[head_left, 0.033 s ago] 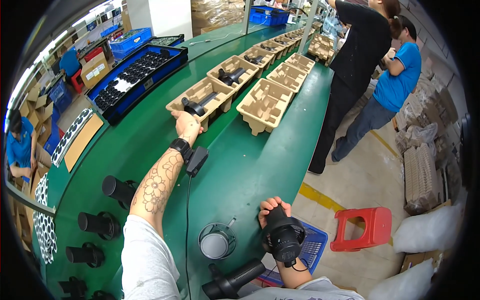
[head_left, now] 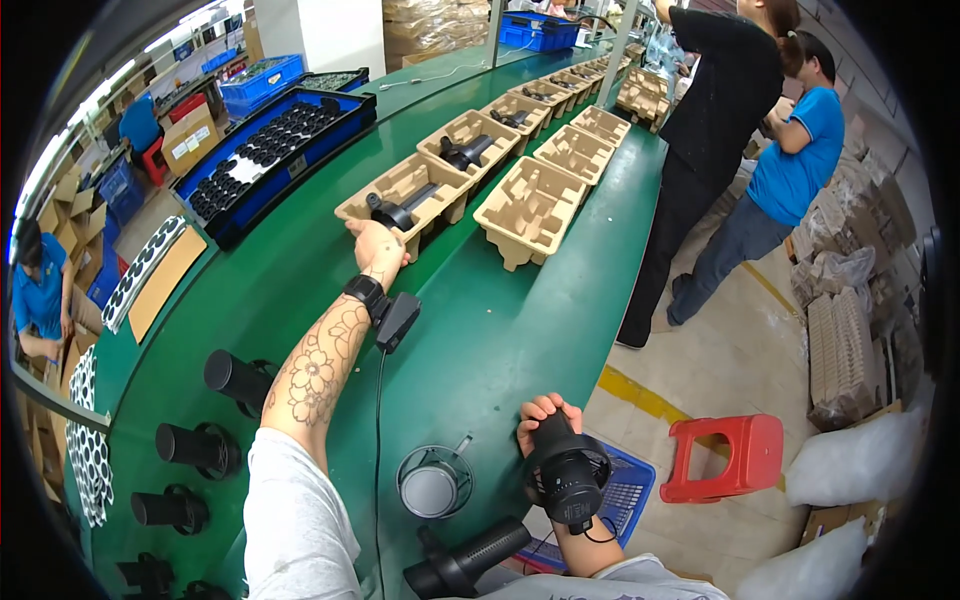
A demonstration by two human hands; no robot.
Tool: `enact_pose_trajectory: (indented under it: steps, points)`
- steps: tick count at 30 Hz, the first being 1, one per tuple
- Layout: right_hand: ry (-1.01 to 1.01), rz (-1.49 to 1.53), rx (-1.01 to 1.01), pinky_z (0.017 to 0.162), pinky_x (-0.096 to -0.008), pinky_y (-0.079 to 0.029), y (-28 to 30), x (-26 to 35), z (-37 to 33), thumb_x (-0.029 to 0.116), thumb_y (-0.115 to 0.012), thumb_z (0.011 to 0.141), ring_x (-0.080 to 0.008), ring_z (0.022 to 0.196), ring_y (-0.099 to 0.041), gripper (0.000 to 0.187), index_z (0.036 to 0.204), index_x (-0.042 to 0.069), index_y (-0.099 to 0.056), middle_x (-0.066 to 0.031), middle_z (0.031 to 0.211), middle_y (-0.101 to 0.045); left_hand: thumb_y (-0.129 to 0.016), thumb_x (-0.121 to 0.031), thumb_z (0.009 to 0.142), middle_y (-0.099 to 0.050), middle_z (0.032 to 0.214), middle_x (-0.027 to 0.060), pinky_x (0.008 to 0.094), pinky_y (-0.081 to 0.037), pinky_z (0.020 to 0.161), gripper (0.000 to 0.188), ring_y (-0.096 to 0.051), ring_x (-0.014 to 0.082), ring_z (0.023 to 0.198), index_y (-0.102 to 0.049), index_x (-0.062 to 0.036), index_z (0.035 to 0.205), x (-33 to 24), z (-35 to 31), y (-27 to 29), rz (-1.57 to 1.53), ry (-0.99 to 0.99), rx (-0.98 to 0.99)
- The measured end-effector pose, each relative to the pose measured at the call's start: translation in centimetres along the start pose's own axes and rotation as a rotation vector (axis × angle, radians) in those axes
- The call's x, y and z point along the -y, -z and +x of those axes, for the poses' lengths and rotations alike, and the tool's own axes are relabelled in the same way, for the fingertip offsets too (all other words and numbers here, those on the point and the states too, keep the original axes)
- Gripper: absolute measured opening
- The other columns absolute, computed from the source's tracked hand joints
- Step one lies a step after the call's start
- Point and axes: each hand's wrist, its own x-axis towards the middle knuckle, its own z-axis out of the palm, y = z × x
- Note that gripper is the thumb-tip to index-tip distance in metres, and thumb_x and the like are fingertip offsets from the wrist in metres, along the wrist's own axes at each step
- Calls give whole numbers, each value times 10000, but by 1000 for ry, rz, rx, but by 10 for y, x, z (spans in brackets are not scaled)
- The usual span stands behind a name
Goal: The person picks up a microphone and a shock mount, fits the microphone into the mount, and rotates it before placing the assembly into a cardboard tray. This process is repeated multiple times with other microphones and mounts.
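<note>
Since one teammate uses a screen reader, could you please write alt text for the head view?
A person's right hand holds a black cylindrical device with a round collar, while the left hand touches the near end of a tan moulded tray holding a black long-stemmed part. More tan trays stand on the green worktop.

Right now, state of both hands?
Left hand: at the near end of a tan tray; grip cannot be told.
Right hand: closed, holding a black device.
</note>
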Motion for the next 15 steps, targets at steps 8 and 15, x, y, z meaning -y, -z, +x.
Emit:
enact_pose_trajectory:
  steps: [8, 15]
  points:
    - [-16, -36, 5, 778, -370, -497, 6, 11, 5, 175, -497, 883, -188, 845, -468, 108, 903, 76, -535, -33, 826, -480, -59, -491, 998, -653, 670, 196, 321, -549, 426, 795, -655, 264, 511, -533, 147, 1030, -13, -16, -46, -171, 153, 29]
    - [-11, -52, -3, 768, -357, -494, 7, 16, 11, 181, -503, 884, -182, 842, -464, 99, 893, 86, -532, -27, 825, -476, -247, -318, 992, -662, 808, 227, 307, -568, 463, 567, -672, 264, 552, -181, 139, 1321, -17, -17, -75, -131, -4, 127]
